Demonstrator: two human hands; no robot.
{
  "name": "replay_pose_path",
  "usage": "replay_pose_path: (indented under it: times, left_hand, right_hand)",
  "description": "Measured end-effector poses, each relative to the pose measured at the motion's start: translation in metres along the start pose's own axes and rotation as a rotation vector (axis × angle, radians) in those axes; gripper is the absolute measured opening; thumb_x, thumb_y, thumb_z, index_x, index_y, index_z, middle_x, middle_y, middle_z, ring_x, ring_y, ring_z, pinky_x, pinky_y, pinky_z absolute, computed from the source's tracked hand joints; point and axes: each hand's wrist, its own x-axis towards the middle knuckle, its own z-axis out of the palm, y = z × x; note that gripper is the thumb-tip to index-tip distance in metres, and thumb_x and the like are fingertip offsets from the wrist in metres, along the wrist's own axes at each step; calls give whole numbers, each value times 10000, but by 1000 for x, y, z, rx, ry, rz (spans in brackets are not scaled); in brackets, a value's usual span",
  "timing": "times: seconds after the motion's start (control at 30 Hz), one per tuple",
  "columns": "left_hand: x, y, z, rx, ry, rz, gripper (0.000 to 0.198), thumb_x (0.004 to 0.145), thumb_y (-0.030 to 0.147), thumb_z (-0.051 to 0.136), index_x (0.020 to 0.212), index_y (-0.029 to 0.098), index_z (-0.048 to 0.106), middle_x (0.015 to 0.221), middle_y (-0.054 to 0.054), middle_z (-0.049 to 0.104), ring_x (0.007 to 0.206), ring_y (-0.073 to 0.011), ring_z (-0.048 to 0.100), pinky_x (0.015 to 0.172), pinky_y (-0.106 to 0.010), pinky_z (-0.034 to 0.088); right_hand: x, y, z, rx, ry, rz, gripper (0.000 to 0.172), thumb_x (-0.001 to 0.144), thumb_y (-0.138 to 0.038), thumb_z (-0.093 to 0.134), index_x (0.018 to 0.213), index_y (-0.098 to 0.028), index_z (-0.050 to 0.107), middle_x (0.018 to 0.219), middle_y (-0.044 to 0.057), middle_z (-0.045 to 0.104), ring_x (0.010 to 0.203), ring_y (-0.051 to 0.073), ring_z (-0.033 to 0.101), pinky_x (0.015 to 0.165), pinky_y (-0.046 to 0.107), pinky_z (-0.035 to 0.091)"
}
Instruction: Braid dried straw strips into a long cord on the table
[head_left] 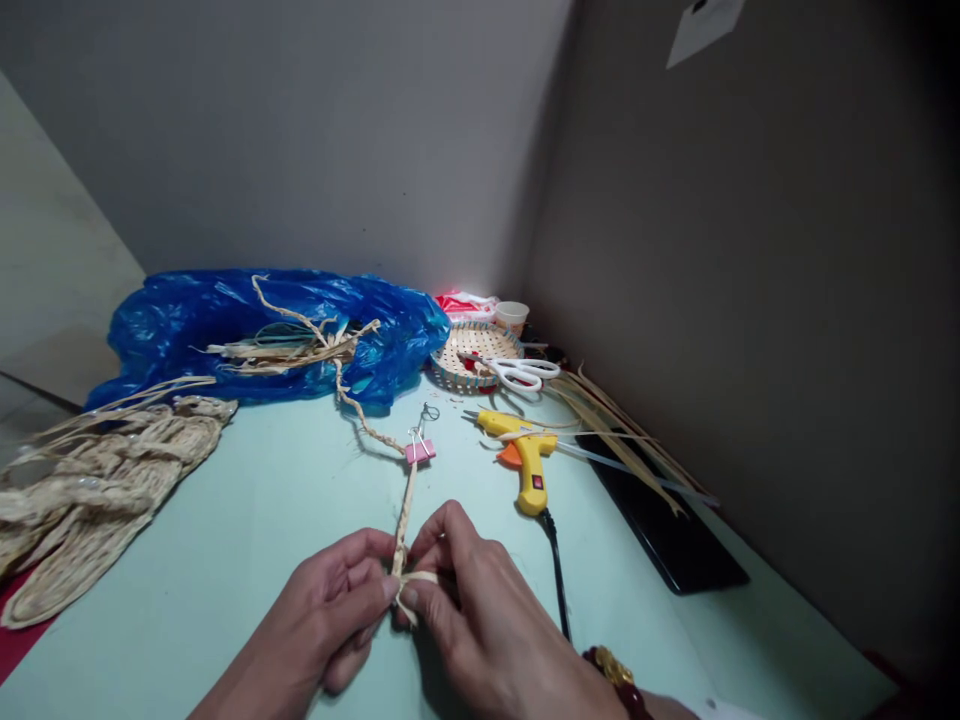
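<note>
A pale straw braid (403,515) runs from a pink binder clip (420,452) down to my two hands. My left hand (337,605) pinches the braid's lower end between thumb and fingers. Close against it, my right hand (469,590) is closed on the loose strands there, with one strand end sticking out below the thumb. Beyond the clip, the finished braid (360,415) curves back to the left toward a bundle of straw (292,348) on a blue plastic bag (180,310).
Right of the braid lies a yellow glue gun (532,470) with a black cord. Behind it, white-handled scissors (525,375) rest on a woven basket (484,345) near a paper cup (512,317). A black tablet-like slab (667,530) lies right; woven straw soles (112,500) lie left.
</note>
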Motion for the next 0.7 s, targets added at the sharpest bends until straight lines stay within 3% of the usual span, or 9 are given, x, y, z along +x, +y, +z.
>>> replay_pose_path:
  times: [0.2,0.33,0.4,0.5,0.53,0.63,0.7]
  left_hand:
    - [4,-1,-3,-31,-25,-95,262,764,343,658,670,181,474,461,108,379,352,-4,134,377,-188,53]
    - [5,0,-11,17,-16,-67,259,773,351,633,656,173,486,462,102,380,354,-9,156,380,-194,54]
    - [5,0,-15,65,-11,-59,250,779,357,616,660,170,501,455,104,368,354,-13,142,382,-203,43]
    - [7,1,-20,164,-2,-75,248,773,374,608,667,175,507,437,112,347,346,-18,114,382,-216,27]
    - [7,2,-21,194,-1,-78,253,769,382,607,662,180,497,431,118,328,352,-22,102,383,-218,29]
    - [9,5,-25,274,-17,-80,281,747,415,602,638,198,462,428,128,273,382,-42,98,391,-220,48]
    - [10,8,-26,324,-27,-79,285,731,427,596,632,199,456,447,119,278,412,-58,145,410,-220,81]
  right_hand:
    - [-2,-7,-3,-121,-46,-17,57,886,-179,449,939,-195,438,819,31,622,744,166,526,685,259,392]
    - [4,-19,-19,-206,-129,-37,106,924,-282,455,924,-194,513,826,34,633,708,151,530,625,236,361]
    - [19,-25,-33,-289,-82,-55,248,963,-357,400,863,-195,560,771,25,625,662,137,512,597,232,329]
    - [55,-25,-52,-470,158,-95,350,975,-396,383,825,-166,600,729,42,612,640,133,490,603,242,303]
    - [69,-22,-55,-505,180,-93,374,963,-425,404,818,-155,618,729,52,615,645,136,493,607,246,300]
    - [103,-9,-53,-558,65,-10,467,906,-515,467,704,-136,649,655,63,605,608,139,490,589,252,298]
    - [117,0,-47,-557,15,19,406,894,-450,510,696,-134,668,679,68,629,632,139,513,598,245,308]
